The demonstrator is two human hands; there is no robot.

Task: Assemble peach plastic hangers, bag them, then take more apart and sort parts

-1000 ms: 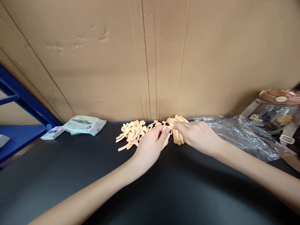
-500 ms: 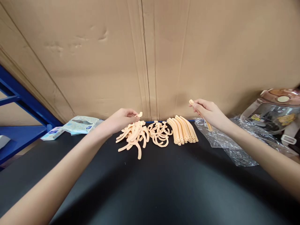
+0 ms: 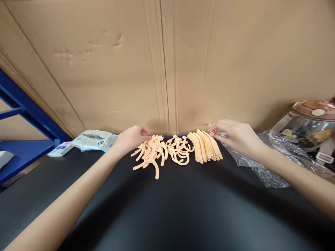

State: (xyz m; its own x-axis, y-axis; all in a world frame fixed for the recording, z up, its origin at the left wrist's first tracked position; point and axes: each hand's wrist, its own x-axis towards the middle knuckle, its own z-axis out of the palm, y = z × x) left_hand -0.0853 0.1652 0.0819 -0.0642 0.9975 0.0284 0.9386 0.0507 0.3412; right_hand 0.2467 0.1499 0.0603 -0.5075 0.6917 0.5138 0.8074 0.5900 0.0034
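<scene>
Three groups of peach plastic strips lie at the back of the black table [image 3: 167, 209]: a loose pile of curved strips [image 3: 150, 155] on the left, a tangle of hooked pieces [image 3: 179, 149] in the middle, and a neat row of straight strips [image 3: 206, 150] on the right. My left hand [image 3: 132, 137] rests at the back edge of the loose pile, fingers curled onto a strip. My right hand [image 3: 232, 134] touches the far right end of the neat row, fingertips pinched on a strip there.
A cardboard wall [image 3: 167, 62] stands right behind the strips. A crumpled clear plastic bag [image 3: 261, 160] lies to the right, with a pink-lidded bottle [image 3: 309, 125] behind it. Tissue packs [image 3: 91, 139] and a blue metal frame [image 3: 23, 111] are at the left.
A second ago both hands were together over the middle tangle. They lifted apart, each with a strip. Now both have come down, the left onto the loose pile, the right onto the neat row.
</scene>
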